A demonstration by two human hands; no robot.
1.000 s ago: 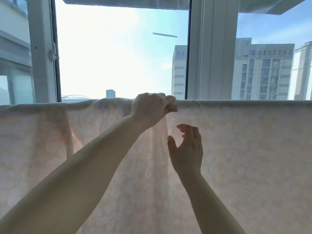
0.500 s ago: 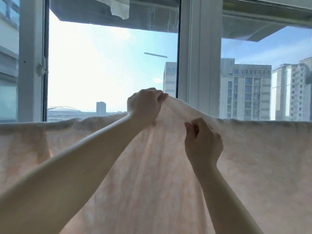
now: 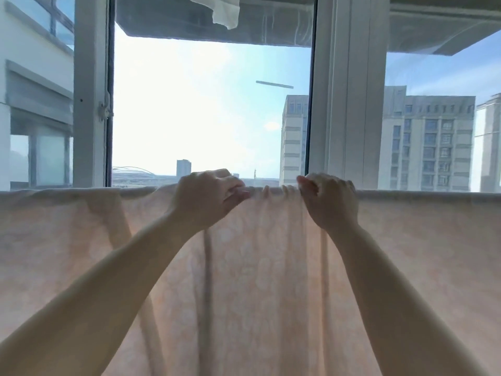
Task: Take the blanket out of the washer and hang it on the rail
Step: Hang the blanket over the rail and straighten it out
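1. The blanket (image 3: 271, 267) is thin, pale peach with a faint white pattern, and it hangs over a horizontal line that crosses the whole view in front of the window (image 3: 206, 109).
2. The rail itself is not visible (the folded top edge of the cloth covers it completely), so I cannot tell its shape or colour.
3. The left hand (image 3: 210, 198) is at the top edge of the blanket, a little left of the middle. Its fingers are curled and they pinch the fabric there.
4. The right hand (image 3: 329, 200) is at the same top edge, near the left one but apart from it. Its fingers are also curled around the fabric and grip it.
5. Between the two hands the top edge is gathered into small bumps, and long vertical folds run down from there.
6. To the left and right of the hands the cloth lies flatter along the line.
7. Light comes through the blanket, and both forearms look dark against it.
8. Behind the glass there are tall grey buildings (image 3: 425, 142) on the right and bright sky.
9. A piece of white cloth (image 3: 225, 10) hangs at the top of the view.
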